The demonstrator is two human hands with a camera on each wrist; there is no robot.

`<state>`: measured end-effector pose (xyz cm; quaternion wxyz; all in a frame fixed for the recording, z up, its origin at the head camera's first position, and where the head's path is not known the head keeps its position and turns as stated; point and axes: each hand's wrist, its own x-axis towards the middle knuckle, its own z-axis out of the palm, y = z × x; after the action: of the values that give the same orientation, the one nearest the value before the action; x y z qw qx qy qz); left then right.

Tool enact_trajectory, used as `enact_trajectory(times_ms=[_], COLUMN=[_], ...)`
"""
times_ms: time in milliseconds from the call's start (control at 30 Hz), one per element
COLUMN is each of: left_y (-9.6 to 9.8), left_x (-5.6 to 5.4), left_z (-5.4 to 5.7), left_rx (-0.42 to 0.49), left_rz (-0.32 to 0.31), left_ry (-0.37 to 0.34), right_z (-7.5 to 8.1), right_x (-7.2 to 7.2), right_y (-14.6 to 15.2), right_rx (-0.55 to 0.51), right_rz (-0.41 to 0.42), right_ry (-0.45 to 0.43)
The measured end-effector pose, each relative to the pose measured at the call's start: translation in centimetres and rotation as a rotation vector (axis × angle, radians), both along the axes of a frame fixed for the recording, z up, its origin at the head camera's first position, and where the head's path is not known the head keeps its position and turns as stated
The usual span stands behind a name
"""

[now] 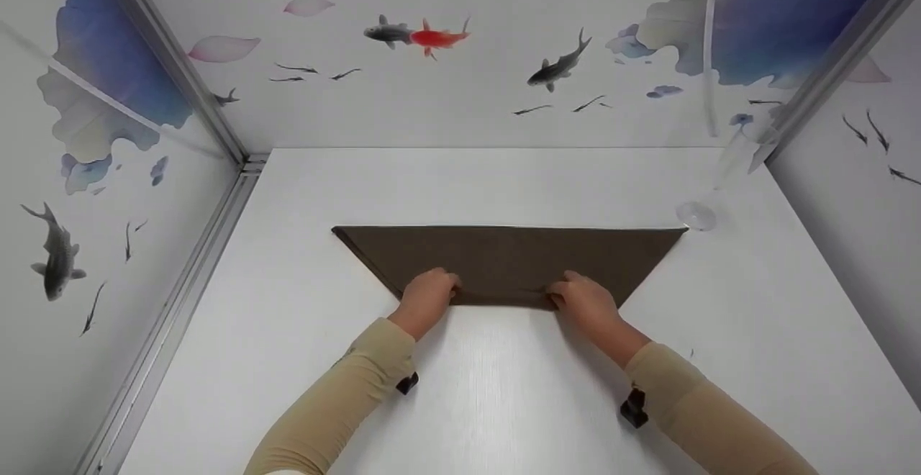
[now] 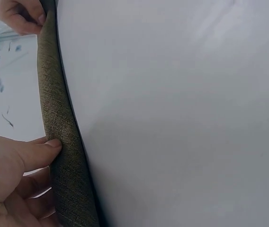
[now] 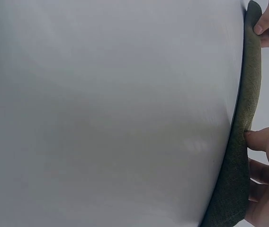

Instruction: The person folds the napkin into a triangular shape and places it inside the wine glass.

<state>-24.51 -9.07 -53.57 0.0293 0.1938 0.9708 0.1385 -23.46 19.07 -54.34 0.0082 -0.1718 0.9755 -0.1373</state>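
A dark brown woven cloth (image 1: 504,259) lies on the white table in a trapezoid shape, its long edge on the far side. At the left end of its near edge, my left hand (image 1: 429,295) pinches the fabric between thumb and fingers. Toward the right end of that edge, my right hand (image 1: 586,302) also pinches the cloth. Both wrist views show the near edge as a rounded, turned-up strip (image 2: 56,94), with the left thumb (image 2: 47,153) and the right thumb (image 3: 257,138) lying on it. Fingers behind the cloth are partly hidden.
A clear stemmed glass appears to stand beyond the cloth's right corner, its round base (image 1: 696,216) on the table (image 1: 475,403). White panels with painted fish (image 1: 439,36) enclose the left, back and right sides. A metal rail (image 1: 180,302) runs along the left.
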Motion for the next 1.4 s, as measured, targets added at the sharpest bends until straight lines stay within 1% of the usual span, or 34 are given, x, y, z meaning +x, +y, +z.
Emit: enact_trajectory(times_ms=[100,233,367,500,567,633,767,900,1000,1133,1233,1333,1400], left_y=[0.0,0.0,0.2,0.3,0.4,0.4,0.4,0.2,0.0,-0.3,-0.5,-0.5,-0.6], left_x=[-0.1,-0.2,-0.2,0.0,0.2,0.3,0.3,0.4,0.6,0.5,0.4,0.4,0.3], left_z=[-0.2,-0.3,-0.3,-0.2,-0.1,0.0,0.1,0.1,0.1,-0.3,-0.5,-0.3,-0.2], left_rx=[-0.003,-0.017,-0.048,-0.061,-0.066,-0.080,-0.124,-0.150,-0.161,-0.175,-0.185,-0.195,-0.207], left_rz=[0.012,0.030,0.043,0.048,0.041,0.031,0.016,-0.011,-0.050,-0.104,-0.122,-0.124,-0.130], left_ry=[0.008,0.045,0.119,0.202,0.230,0.244,0.235,0.225,0.239,0.264,0.245,0.207,0.201], right_z=[-0.1,-0.3,-0.2,0.2,0.3,0.4,0.3,-0.1,-0.4,-0.4,-0.5,-0.6,-0.6], right_x=[-0.1,-0.2,0.0,0.4,0.6,0.8,1.2,1.3,1.3,1.2,1.2,1.1,1.1], right_y=[0.0,0.1,0.3,0.5,0.7,0.8,1.3,1.8,2.0,2.1,2.1,2.1,2.1], right_rx=[-0.005,0.000,-0.006,-0.023,-0.022,-0.019,0.003,0.017,0.009,-0.006,0.000,-0.005,-0.010], right_rz=[0.000,0.014,0.041,0.042,0.043,0.046,0.059,0.074,0.089,0.106,0.117,0.122,0.124], right_ry=[0.012,0.056,0.093,0.102,0.106,0.112,0.138,0.165,0.182,0.202,0.210,0.210,0.204])
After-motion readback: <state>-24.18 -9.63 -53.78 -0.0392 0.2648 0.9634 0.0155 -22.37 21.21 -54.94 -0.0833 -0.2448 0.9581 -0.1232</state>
